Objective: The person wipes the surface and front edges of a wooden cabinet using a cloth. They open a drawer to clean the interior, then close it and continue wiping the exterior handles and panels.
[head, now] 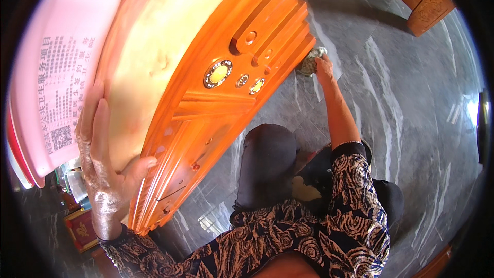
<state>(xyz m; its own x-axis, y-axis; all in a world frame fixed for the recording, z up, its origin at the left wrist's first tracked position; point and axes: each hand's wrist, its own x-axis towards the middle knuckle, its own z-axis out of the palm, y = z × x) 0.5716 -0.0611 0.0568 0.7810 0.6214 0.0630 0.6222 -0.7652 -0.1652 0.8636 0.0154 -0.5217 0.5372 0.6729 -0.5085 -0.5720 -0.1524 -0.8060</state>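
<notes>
An orange-brown lacquered wooden cabinet (231, 15) stands in front of me, with carved steps and round gold inlays (218, 74) on its face. My left hand (104, 154) lies flat on its glossy top near the edge, thumb spread and nothing held. Low down at the cabinet's stepped far corner, my right hand (325, 68) grips a crumpled greyish cloth (308, 63). The cloth is against or close to the bottom edge; actual contact is hard to make out.
A pink plastic tub (73, 46) with printed writing sits beside my left hand. Below it, a red framed panel (81, 229) is partly visible. A carved wooden furniture leg (430, 9) stands at upper right on the grey marbled tile floor (386, 85). My bent knee (268, 154) is close to the cabinet.
</notes>
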